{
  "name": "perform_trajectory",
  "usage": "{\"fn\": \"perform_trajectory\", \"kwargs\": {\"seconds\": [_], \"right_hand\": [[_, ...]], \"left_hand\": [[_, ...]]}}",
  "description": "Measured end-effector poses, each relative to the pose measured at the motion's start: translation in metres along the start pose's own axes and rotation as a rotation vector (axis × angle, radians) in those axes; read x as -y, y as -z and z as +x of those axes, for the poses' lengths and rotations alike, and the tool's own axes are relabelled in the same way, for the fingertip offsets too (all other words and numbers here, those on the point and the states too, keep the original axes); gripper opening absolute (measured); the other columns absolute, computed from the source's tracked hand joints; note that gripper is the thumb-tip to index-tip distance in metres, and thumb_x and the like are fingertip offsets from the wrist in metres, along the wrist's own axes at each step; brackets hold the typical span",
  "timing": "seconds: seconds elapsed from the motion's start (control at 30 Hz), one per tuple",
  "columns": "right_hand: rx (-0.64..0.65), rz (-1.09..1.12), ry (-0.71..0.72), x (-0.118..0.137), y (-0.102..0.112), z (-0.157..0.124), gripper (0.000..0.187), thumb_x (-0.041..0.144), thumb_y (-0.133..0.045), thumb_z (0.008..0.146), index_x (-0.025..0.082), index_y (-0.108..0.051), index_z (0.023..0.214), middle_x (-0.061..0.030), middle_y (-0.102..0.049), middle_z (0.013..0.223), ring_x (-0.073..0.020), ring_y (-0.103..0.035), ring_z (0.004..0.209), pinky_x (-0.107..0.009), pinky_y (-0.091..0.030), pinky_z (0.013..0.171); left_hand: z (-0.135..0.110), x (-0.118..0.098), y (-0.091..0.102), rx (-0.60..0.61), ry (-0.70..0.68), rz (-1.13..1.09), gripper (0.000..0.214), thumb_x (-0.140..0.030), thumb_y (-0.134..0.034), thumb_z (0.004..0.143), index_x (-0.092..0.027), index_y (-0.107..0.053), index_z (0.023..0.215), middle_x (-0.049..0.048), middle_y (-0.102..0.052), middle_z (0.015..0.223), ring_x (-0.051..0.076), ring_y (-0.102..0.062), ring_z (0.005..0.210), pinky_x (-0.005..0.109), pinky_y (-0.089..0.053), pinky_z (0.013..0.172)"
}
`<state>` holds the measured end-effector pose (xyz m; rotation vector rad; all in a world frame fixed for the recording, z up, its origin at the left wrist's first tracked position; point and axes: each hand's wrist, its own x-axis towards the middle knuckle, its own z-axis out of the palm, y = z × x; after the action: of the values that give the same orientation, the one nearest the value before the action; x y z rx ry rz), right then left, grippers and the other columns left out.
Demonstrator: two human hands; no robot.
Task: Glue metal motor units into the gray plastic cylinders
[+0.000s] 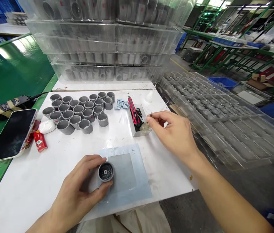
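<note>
Sleeves [78,111] left of box [137,124], trays [107,48] behind

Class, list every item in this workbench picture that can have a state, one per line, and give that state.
Left hand: gripping a grey cylindrical metal part, open end up.
Right hand: pinching a small thin tool over the white tray.
Red utility knife: lying in the tray.
Black smartphone: screen dark.
Grey cylinders: upright, clustered.
</note>
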<state>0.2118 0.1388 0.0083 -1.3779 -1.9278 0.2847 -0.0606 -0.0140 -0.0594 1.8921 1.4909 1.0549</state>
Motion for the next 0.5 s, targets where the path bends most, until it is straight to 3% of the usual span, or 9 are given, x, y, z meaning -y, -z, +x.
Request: {"fn": "perform_trajectory", "kwargs": {"seconds": [0.13,0.27,0.4,0.5], "right_hand": [[-0.129,0.034,0.039,-0.005,-0.002,-0.002,0.015,0.034,-0.074,0.095,0.021,-0.082,0.094,-0.002,-0.079,0.087,-0.0155,-0.065,0.071,-0.03,-0.05,0.07],[-0.078,0.081,0.033,-0.01,-0.002,-0.005,0.015,0.036,-0.077,0.094,0.022,-0.083,0.095,-0.0036,-0.082,0.092,-0.0182,-0.07,0.075,-0.032,-0.053,0.071],[-0.39,0.193,-0.009,0.005,0.011,-0.009,0.012,0.034,-0.082,0.091,0.025,-0.085,0.098,-0.0055,-0.082,0.097,-0.0238,-0.074,0.084,-0.039,-0.056,0.078],[-0.486,0.261,-0.091,0.03,0.023,-0.021,0.016,0.035,-0.08,0.093,0.03,-0.083,0.109,-0.0046,-0.079,0.111,-0.0291,-0.074,0.103,-0.046,-0.057,0.093]], "left_hand": [[0.001,0.0,0.001,-0.004,0.025,-0.037,0.039,-0.024,-0.07,0.099,-0.035,-0.058,0.134,0.0051,-0.066,0.128,0.026,-0.068,0.121,0.037,-0.059,0.099],[0.002,-0.001,0.003,0.009,0.038,-0.044,0.043,-0.021,-0.07,0.098,-0.036,-0.056,0.136,0.0043,-0.066,0.128,0.024,-0.067,0.122,0.035,-0.058,0.099],[0.003,-0.001,0.004,0.016,0.027,-0.074,0.048,-0.016,-0.07,0.096,-0.036,-0.055,0.137,0.0021,-0.065,0.128,0.02,-0.066,0.12,0.031,-0.055,0.103],[0.004,-0.002,0.004,0.017,0.042,-0.078,0.05,-0.016,-0.071,0.096,-0.037,-0.054,0.138,0.0012,-0.064,0.129,0.019,-0.066,0.12,0.029,-0.054,0.104]]}}
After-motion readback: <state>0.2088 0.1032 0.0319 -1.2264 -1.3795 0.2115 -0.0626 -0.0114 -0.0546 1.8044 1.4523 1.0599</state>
